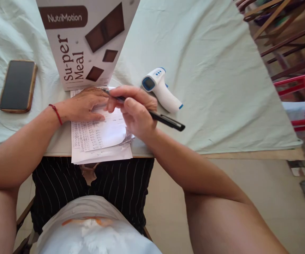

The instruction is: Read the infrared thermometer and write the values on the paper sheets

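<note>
My right hand (139, 109) grips a black pen (168, 121), its tip pointing left near the top of a stack of written paper sheets (102, 134). Flat on the upper left of those sheets lies my left hand (90, 103), fingers stretched toward the pen tip. A red string bracelet (55, 113) circles the left wrist. Handwritten columns cover the left part of the top sheet, whose lower right corner curls up. Part of the writing is hidden under both hands. Right behind the papers stands a "NutriMotion Su-per Meal" box (75, 46).
A phone in a brown case (17, 86) lies at the left of the cloth-covered table (208, 77). Just beyond my right hand is a white and blue infrared thermometer (160, 88). Wooden chairs (279, 38) and a red plastic basket (304, 120) stand past the table's right edge.
</note>
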{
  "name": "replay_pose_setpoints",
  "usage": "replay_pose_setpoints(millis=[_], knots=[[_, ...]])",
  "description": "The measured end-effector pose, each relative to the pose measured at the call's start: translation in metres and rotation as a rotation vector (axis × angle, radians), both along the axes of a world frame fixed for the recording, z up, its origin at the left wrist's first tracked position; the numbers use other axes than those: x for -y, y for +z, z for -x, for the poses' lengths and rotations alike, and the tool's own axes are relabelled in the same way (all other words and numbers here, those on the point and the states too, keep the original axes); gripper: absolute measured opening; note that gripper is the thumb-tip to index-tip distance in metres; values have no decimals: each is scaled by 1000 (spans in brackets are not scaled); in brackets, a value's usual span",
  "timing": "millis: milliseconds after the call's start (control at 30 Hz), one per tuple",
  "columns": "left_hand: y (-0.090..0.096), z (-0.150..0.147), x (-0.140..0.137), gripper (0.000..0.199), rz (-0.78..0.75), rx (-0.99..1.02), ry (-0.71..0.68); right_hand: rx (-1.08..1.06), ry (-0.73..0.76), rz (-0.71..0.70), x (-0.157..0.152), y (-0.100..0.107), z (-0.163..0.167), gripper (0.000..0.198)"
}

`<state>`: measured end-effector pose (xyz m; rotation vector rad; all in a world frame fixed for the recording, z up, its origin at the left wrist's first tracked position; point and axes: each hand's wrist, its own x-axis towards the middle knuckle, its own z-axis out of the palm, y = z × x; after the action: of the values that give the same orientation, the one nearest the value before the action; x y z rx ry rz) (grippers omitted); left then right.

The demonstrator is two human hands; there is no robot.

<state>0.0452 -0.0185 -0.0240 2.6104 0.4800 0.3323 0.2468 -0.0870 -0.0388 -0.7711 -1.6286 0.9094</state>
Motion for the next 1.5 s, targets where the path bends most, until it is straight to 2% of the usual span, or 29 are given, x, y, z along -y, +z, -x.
replay_pose_setpoints(millis=[33,100,200,300,400,500,633,700,867,1100,1500], knots=[[1,1,-1,41,25,-14,-2,-72,3,-43,-11,-4,-5,37],[2,2,-2,50,51,-62,22,-124,-118,-177,-31,-11,-13,21],[3,2,-3,53,74,-110,52,57,-286,-411,-44,-17,-14,17],[2,1,-4,43,102,-87,41,320,-186,-549,-26,-18,-6,27],[-2,2,-6,40,75,-85,49,391,26,-485,7,-15,-2,29],[-7,4,-10,52,44,-101,46,307,141,-270,33,-9,-7,29],[-6,6,-11,60,82,-94,48,177,60,180,43,-4,-6,18],[-1,8,-9,61,106,-100,72,136,6,282,42,-3,-1,10],[8,11,-6,64,136,-120,84,166,-98,270,42,0,9,3],[5,12,-10,70,141,-124,74,231,-150,216,44,-2,8,6],[3,13,-11,62,142,-88,69,263,-98,170,44,-3,8,8]])
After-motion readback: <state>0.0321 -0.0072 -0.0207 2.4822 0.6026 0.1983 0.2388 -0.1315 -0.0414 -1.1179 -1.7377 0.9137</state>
